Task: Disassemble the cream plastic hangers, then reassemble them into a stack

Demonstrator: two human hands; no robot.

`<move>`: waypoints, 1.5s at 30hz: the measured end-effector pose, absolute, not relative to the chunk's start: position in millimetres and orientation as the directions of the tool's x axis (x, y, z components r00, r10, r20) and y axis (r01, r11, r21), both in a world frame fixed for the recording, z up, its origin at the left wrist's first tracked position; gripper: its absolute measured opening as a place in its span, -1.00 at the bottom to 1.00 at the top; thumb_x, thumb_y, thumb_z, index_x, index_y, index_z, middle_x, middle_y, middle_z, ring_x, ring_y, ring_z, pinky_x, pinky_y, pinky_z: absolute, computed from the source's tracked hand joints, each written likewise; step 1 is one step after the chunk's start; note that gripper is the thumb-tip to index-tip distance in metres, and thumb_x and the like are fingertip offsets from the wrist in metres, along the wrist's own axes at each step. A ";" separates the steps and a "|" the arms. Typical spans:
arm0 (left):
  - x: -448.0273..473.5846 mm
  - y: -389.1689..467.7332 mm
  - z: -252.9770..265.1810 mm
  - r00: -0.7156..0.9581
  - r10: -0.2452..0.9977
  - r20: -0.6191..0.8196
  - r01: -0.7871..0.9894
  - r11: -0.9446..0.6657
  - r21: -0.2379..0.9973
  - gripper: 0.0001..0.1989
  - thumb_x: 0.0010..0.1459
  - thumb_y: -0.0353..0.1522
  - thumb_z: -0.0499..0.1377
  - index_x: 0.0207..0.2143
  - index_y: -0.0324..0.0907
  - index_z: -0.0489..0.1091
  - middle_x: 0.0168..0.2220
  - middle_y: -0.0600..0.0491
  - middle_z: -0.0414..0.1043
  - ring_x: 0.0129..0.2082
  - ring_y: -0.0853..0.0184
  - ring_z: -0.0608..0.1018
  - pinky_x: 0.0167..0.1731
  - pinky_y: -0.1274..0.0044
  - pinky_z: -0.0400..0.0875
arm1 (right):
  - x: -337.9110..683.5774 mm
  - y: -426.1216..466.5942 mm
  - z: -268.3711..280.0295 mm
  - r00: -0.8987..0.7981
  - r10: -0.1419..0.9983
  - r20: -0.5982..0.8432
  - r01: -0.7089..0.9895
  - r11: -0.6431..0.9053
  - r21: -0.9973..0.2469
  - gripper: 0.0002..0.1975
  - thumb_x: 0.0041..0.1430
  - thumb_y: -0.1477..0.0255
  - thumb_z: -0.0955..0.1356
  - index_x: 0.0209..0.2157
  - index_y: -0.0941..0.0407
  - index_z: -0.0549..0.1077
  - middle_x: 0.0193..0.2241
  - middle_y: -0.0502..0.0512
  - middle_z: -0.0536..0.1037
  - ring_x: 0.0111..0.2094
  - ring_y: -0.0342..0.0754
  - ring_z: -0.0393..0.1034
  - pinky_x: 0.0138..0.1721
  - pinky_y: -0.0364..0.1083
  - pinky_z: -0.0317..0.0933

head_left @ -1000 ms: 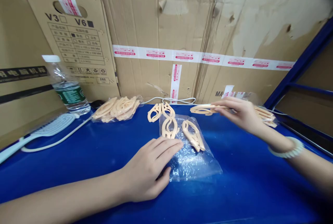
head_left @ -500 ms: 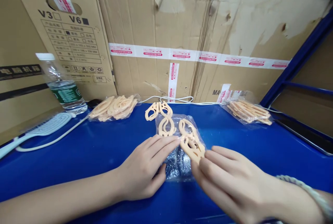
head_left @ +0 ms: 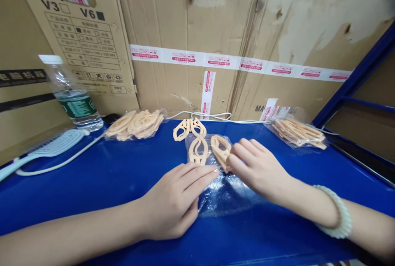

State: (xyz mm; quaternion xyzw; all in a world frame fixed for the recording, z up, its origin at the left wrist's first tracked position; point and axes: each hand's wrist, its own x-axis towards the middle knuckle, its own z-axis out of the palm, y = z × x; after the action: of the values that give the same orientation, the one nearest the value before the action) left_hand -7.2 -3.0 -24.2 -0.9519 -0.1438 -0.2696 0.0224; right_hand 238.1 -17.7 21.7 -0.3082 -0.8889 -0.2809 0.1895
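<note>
A clear plastic bag (head_left: 228,200) lies on the blue table, with peach folding hangers in its far part. My left hand (head_left: 180,196) rests on the near left of the bag, fingers stretched out flat and pressing the film. Just beyond its fingers is one folded hanger (head_left: 198,150). My right hand (head_left: 257,167) has its fingers closed on the near end of another folding hanger (head_left: 219,146), at the bag's right side; its fingertips are partly hidden. A further unbagged folding hanger (head_left: 189,129) lies just beyond the bag.
Bagged hangers (head_left: 135,125) lie at the back left, and another filled bag (head_left: 298,132) at the back right. A water bottle (head_left: 75,101), a pale hairbrush (head_left: 58,142) and a white cable (head_left: 61,171) are on the left. A dark flat device (head_left: 364,163) lies far right. Cardboard (head_left: 185,80) walls the back.
My right hand has moved away from me with the hanger, bringing it onto the hanger stack at the bag's right. The bag's near part has spread to the right. My left hand stays nearly in place.
</note>
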 end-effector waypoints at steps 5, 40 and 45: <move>-6.4 -2.4 -22.5 0.823 0.260 0.506 0.277 -0.960 0.044 -0.46 0.14 -0.56 0.03 0.20 -0.31 0.18 0.19 -0.18 0.31 0.11 0.13 0.40 0.04 0.25 0.37 | 252.7 18.8 58.3 -0.585 0.556 0.590 0.680 0.733 -0.016 -0.75 0.36 0.36 0.20 -0.43 0.09 0.31 -0.49 0.06 0.39 -0.40 -0.04 0.25 -0.35 -0.07 0.17; -6.0 -1.1 -21.3 0.824 0.245 0.510 0.261 -0.964 0.041 -0.51 0.17 -0.52 0.03 0.18 -0.30 0.21 0.14 -0.20 0.36 0.07 0.12 0.45 -0.08 0.29 0.42 | 316.1 66.9 42.5 -0.667 0.608 0.431 0.702 0.707 0.088 -0.71 0.38 0.41 0.18 -0.03 0.15 0.45 -0.11 0.23 0.57 -0.13 0.03 0.51 -0.12 -0.01 0.38; -4.8 -1.0 -20.4 0.815 0.256 0.520 0.280 -0.959 0.032 -0.50 0.15 -0.53 0.05 0.17 -0.30 0.22 0.13 -0.19 0.38 0.05 0.12 0.46 -0.08 0.30 0.43 | 297.6 -22.8 66.2 -0.532 0.425 0.732 0.766 0.610 0.203 -0.84 0.29 0.40 0.31 -0.14 -0.08 0.48 -0.31 0.01 0.61 -0.35 -0.02 0.52 -0.35 -0.05 0.40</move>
State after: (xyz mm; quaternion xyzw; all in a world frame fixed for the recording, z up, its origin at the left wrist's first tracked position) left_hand -4.8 -1.0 -20.4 -0.9523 -0.1407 -0.2698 0.0230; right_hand 297.6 -22.8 66.2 -0.3563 -0.8355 -0.2609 0.3269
